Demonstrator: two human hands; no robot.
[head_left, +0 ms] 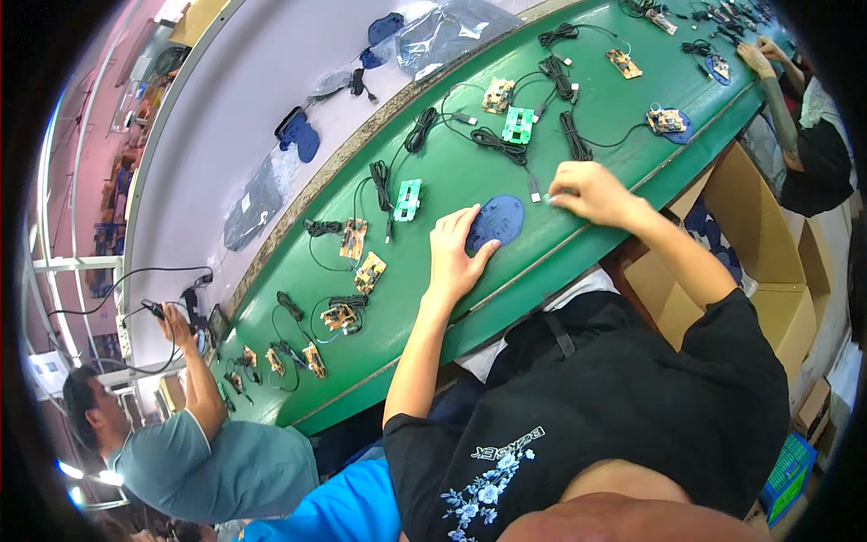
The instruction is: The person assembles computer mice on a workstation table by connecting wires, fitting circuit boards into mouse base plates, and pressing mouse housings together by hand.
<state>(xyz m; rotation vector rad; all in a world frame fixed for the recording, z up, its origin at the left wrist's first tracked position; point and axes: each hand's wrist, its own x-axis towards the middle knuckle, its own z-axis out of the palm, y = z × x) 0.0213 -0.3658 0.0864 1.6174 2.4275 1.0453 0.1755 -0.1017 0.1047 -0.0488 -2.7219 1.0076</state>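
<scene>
My left hand (456, 255) grips the near-left edge of a dark blue oval plastic base (499, 223), like the bottom shell of a computer mouse, which lies on the green work surface. Its thumb and fingers sit on either side of the rim. To the right, my right hand (591, 194) is closed in a pinch just above the surface; a small pale bit shows at the fingertips, too small to name. Close to those fingertips lies a USB plug (535, 195) on a black cable. Beyond the base are a green circuit board (517, 126) and a coiled black cable (498, 144).
More boards with coiled cables lie along the green belt (442, 298). Blue shells and plastic bags rest on the pale ledge (352, 126) beyond. An open cardboard box (768, 312) stands at my right. One co-worker (199, 452) works at the left, another (804, 135) at the far right.
</scene>
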